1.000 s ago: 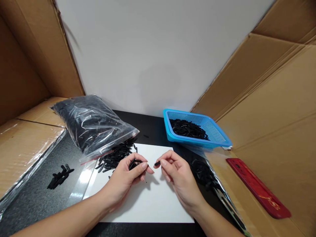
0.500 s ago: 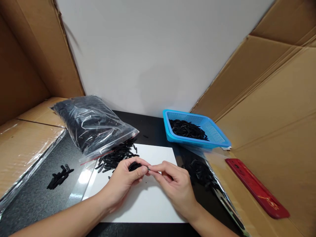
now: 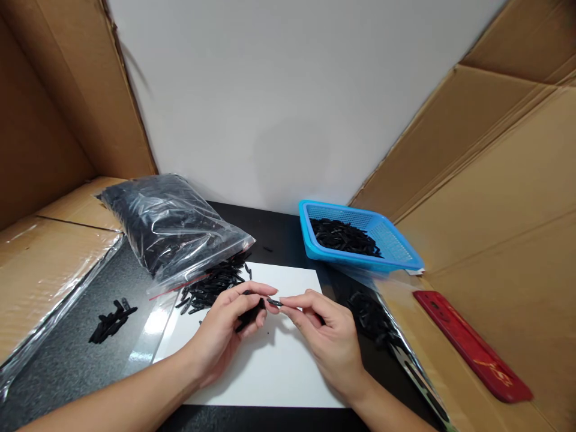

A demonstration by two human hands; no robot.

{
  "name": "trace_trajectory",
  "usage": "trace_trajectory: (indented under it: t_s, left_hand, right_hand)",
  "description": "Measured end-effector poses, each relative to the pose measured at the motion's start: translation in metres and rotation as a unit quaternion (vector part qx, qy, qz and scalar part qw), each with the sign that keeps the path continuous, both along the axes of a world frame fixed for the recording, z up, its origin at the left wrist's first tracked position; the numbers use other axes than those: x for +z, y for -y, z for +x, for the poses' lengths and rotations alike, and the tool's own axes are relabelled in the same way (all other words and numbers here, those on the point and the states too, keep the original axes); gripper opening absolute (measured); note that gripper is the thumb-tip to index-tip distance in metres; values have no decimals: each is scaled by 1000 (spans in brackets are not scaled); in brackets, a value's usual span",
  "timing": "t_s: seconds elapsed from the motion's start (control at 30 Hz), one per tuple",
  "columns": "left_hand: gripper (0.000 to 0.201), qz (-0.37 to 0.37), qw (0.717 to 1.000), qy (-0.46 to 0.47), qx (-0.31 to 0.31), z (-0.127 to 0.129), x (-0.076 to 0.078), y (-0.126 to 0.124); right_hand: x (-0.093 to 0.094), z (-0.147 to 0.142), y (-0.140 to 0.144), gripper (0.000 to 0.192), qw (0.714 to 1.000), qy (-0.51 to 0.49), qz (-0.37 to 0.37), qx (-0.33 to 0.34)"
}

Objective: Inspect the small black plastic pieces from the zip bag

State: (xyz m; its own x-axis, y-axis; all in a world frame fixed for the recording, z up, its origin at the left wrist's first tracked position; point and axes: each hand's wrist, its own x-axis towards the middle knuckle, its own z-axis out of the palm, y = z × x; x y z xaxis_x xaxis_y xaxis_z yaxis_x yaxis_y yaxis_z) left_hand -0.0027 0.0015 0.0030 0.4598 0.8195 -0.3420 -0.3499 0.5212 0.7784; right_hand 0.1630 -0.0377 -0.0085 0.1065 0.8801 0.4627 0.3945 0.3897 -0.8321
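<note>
My left hand (image 3: 229, 327) hovers over a white sheet (image 3: 270, 372) and holds a small bunch of black plastic pieces (image 3: 250, 316) in its curled fingers. My right hand (image 3: 321, 336) pinches one thin black piece (image 3: 274, 302) between thumb and forefinger, its tip meeting my left fingertips. A loose pile of the same black pieces (image 3: 211, 285) lies on the sheet's far left corner, just behind my left hand.
A clear bag full of black pieces (image 3: 168, 225) lies at the left. A blue basket (image 3: 396, 243) with black pieces stands at the right rear. Another clear bag (image 3: 382, 324) and a red flat object (image 3: 472, 345) lie at the right. Cardboard walls surround the table.
My hands, apart a second ago, came together. The right hand now pinches a single black piece at the left hand's fingertips, and the left fingers have opened a little.
</note>
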Motion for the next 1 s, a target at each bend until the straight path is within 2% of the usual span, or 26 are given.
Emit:
trace_trajectory:
  t_s: [0.23, 0.53, 0.6, 0.7, 0.77, 0.8, 0.87, 0.93, 1.0]
  left_hand:
    - [20, 27, 999, -21, -25, 2, -3, 1]
    - [32, 61, 994, -77, -43, 3, -3, 0]
    - [33, 55, 994, -89, -41, 2, -4, 0]
    - [34, 53, 992, -109, -35, 1, -6, 0]
    - [34, 62, 990, -123, -26, 1, -8, 0]
    - [34, 67, 990, -125, -21, 0, -8, 0]
    - [36, 73, 991, -115, -13, 0, -9, 0]
    - [38, 75, 993, -94, -12, 0, -10, 0]
    - [37, 78, 994, -80, -14, -1, -10, -1]
  right_hand:
    - [-1, 2, -1, 18, 989, -92, -118, -5]
    - [-2, 2, -4, 23, 972, -169, -162, -2]
    - [0, 2, -5, 25, 953, -240, -183, 28]
    - [4, 1, -6, 27, 889, -374, -239, 112]
    - [5, 1, -6, 29, 865, -400, -265, 149]
    - [5, 1, -6, 29, 870, -385, -266, 154]
    - [3, 1, -4, 23, 908, -308, -247, 143]
    - [0, 0, -2, 13, 954, -189, -201, 121]
    - [-2, -1, 0, 12, 982, -79, -139, 99]
